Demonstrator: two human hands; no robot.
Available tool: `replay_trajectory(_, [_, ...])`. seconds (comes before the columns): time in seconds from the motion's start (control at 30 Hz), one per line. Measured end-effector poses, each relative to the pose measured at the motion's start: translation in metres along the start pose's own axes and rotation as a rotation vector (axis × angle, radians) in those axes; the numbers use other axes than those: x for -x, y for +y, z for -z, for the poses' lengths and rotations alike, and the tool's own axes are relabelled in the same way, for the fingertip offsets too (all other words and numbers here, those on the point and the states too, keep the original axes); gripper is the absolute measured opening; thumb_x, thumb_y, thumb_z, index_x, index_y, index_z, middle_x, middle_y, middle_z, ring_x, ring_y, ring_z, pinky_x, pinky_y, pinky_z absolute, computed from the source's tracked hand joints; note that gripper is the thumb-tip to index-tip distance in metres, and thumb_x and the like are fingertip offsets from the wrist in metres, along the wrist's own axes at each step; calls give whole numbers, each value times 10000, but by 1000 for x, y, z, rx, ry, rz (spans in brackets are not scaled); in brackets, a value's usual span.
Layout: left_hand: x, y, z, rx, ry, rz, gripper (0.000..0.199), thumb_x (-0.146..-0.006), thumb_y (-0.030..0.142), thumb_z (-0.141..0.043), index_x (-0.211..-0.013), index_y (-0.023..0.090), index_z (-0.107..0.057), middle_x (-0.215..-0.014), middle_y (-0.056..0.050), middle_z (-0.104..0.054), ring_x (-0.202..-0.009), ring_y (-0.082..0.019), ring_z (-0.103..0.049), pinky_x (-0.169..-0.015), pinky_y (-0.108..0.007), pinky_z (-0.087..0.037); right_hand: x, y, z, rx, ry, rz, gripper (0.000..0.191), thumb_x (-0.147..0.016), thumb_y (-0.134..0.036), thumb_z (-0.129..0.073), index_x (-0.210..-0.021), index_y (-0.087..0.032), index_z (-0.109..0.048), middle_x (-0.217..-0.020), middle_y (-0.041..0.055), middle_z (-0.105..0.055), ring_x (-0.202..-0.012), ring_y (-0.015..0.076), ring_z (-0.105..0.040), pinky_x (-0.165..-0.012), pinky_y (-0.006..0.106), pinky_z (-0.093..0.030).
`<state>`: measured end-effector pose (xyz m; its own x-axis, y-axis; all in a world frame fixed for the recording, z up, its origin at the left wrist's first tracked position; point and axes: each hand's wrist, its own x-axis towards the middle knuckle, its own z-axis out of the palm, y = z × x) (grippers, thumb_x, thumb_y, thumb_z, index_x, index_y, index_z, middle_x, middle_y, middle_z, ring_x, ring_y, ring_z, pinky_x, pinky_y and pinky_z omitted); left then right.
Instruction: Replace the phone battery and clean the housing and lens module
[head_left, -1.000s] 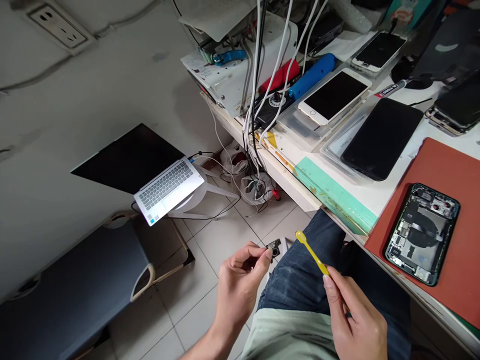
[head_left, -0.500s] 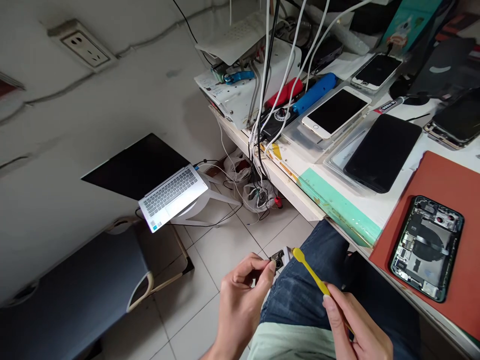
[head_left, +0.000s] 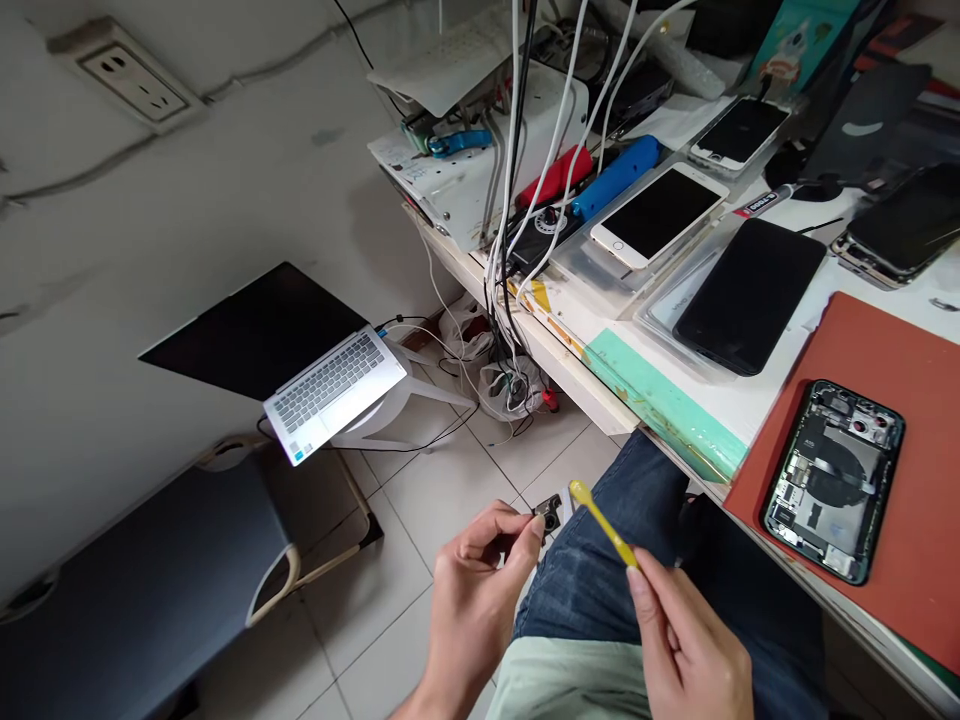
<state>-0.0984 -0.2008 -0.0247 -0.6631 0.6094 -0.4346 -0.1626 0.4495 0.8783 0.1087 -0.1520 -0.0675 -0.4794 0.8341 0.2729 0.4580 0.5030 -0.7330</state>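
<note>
My left hand (head_left: 480, 590) pinches a small dark phone part (head_left: 550, 513) between thumb and fingertips, above the floor beside my knee. It has round, lens-like spots; its exact kind is too small to tell. A yellow toothbrush (head_left: 609, 530) is gripped by its handle in my right hand (head_left: 690, 635). The brush head is close to the phone part, its bristles turned toward it; whether they touch I cannot tell. To the right, an opened phone (head_left: 834, 480) with its inner parts showing lies on a red-brown mat (head_left: 911, 390), apart from both hands.
The workbench (head_left: 757, 415) holds a white phone (head_left: 660, 215), a black phone (head_left: 750, 295) and several others. White cables (head_left: 517, 130) hang over its edge. At left, an open laptop (head_left: 334, 385) rests on a white stool (head_left: 390, 410) near a grey folding bed (head_left: 150, 570).
My right hand and the toothbrush have shifted slightly left and up toward the phone part. The whole view has turned a little. Both hands keep their hold.
</note>
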Motion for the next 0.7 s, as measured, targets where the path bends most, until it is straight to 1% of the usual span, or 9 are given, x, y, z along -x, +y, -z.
replay_trajectory(0.07, [-1,-1,1,-2,0,-2,396,-833,527,-827,-693,166,-743,-684,-18,-559,-629,-132,-433,-569,-251,-359,-2,-1,0,40,40,-29,266,-1051,-154,-635,-1298,-142,-733,-879,85,-772,-691,168,-770,-659,214,-627])
replay_trajectory(0.1, [-1,-2,1,-3,-2,-6,398,-835,527,-827,-696,164,-743,-687,-20,-559,-629,-132,-432,-568,-252,-355,-3,-1,1,40,34,-28,278,-1049,-149,-636,-1312,-144,-725,-895,89,-777,-711,171,-778,-674,214,-632])
replay_trajectory(0.17, [-2,-3,2,-3,-7,-16,389,-851,519,-818,-713,163,-747,-698,-20,-558,-636,-132,-432,-570,-251,-352,-3,-1,3,2,-24,9,317,-1042,-122,-631,-1350,-148,-703,-915,88,-780,-745,174,-787,-699,215,-640])
replay_trajectory(0.23, [-2,-5,2,-2,-11,-26,369,-871,502,-806,-728,166,-752,-703,-15,-549,-641,-130,-423,-574,-250,-346,-1,0,5,-23,-63,49,329,-1038,-105,-622,-1355,-150,-695,-900,82,-773,-740,171,-780,-692,219,-638])
replay_trajectory(0.37, [-2,-4,3,1,-17,-37,323,-886,456,-795,-735,173,-756,-704,-9,-536,-647,-130,-423,-584,-252,-342,3,3,12,44,-21,48,296,-1027,-106,-653,-1315,-141,-712,-855,73,-751,-669,151,-745,-654,211,-617])
replay_trajectory(0.43, [-1,-2,3,0,-16,-35,315,-885,448,-794,-730,176,-757,-707,-10,-537,-652,-132,-430,-589,-255,-345,2,1,14,51,-26,34,309,-1019,-100,-666,-1322,-144,-710,-877,78,-754,-684,149,-750,-666,206,-617])
replay_trajectory(0.53, [0,0,3,-5,-11,-38,321,-881,458,-796,-727,178,-760,-709,-13,-542,-650,-136,-430,-589,-261,-346,-5,-4,14,18,-38,54,290,-1033,-107,-634,-1307,-151,-717,-867,78,-751,-708,163,-759,-660,219,-613])
replay_trajectory(0.63, [1,0,1,-6,-16,-38,329,-874,467,-803,-720,180,-755,-707,-15,-547,-648,-139,-435,-588,-264,-349,-8,-8,12,59,8,51,256,-1045,-129,-628,-1280,-151,-727,-805,56,-723,-630,153,-726,-610,227,-583])
replay_trajectory(0.7, [1,-1,1,-4,-24,-33,326,-878,467,-800,-723,183,-755,-711,-13,-547,-651,-138,-437,-591,-262,-352,-7,-8,10,78,10,53,270,-1036,-122,-646,-1295,-152,-719,-830,61,-733,-651,155,-734,-632,229,-587])
